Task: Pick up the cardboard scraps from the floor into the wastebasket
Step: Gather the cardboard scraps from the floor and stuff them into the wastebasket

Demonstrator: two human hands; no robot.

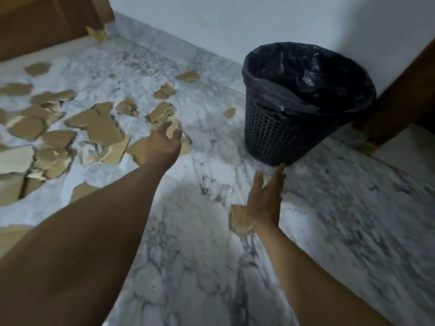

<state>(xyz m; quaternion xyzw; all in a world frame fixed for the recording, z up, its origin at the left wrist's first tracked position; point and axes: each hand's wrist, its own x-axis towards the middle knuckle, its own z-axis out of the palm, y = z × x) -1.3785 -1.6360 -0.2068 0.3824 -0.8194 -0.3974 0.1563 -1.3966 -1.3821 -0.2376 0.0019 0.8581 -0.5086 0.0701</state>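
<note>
Several brown cardboard scraps lie scattered over the marble floor at the left. My left hand reaches out above the scraps nearest the middle, fingers apart and curled, holding nothing. A black perforated wastebasket lined with a dark bag stands at the right by the wall. My right hand hovers open just in front of the basket's base, fingertips close to its bottom edge. One ribbed scrap lies on the floor beside my right wrist. The picture is blurred by motion.
A brown wooden door stands at the top left with small scraps at its foot. A white wall runs behind the basket. Brown wooden furniture sits at the right, close to the basket. Marble floor spreads at the lower right.
</note>
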